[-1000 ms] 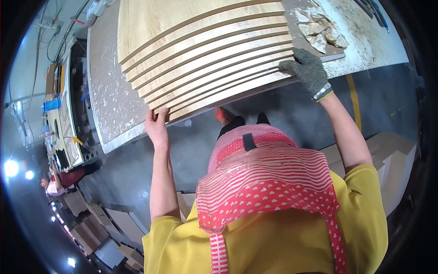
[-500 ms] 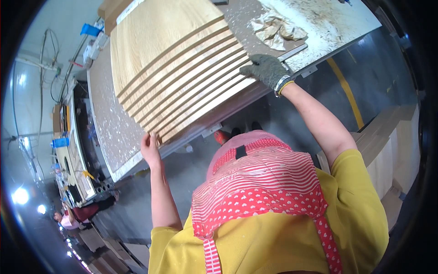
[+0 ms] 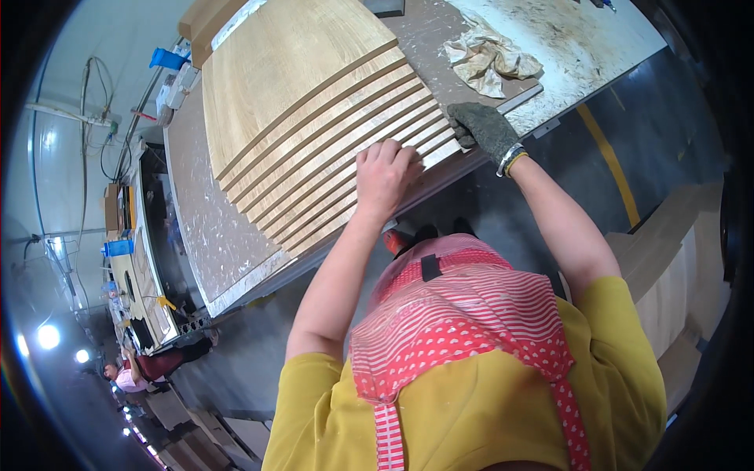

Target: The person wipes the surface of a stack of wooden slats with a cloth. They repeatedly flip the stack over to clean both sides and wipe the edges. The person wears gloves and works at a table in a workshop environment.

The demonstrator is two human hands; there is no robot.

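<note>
Light wooden panels (image 3: 294,74) lie in a stepped, overlapping stack, their front edges fanned toward me. My bare left hand (image 3: 383,179) is over the middle of the nearest edges. Its fingers are loosely bent and slightly apart, with nothing seen held; whether the fingertips touch the wood is unclear. My right hand (image 3: 485,132), in a dark grey knitted glove, is at the right corner of the nearest panel. Its fingers are bent around that corner, and the fingertips are partly hidden.
The stack lies on a speckled brown worktable (image 3: 200,212) with a pale edge. A crumpled, stained cloth (image 3: 491,61) and a flat metal strip (image 3: 520,100) lie right of it. A cardboard box (image 3: 206,30) stands behind. More boards (image 3: 667,271) are at my right. A person (image 3: 133,377) is far left.
My left hand has left the stack's left front corner and moved right to the middle of the near edge. My right hand stays at the right corner, its fingers more bent. The view has shifted slightly.
</note>
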